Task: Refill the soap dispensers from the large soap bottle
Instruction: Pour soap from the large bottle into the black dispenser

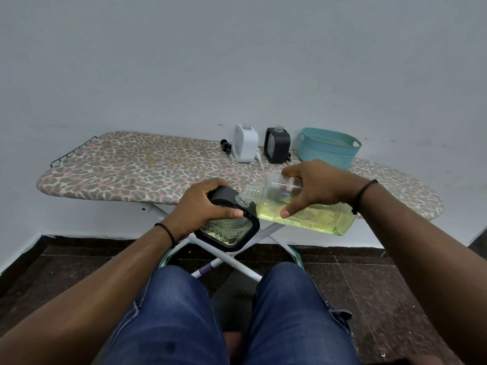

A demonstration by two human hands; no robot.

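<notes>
Large soap bottle, yellow liquid, tipped on its side in right hand grip, neck meeting mouth of black dispenser gripped by left hand off the surface; spill risk if mouths misalign.

Large soap bottle tipped sideways, half-full yellow-green, neck meeting black dispenser's mouth.
</notes>
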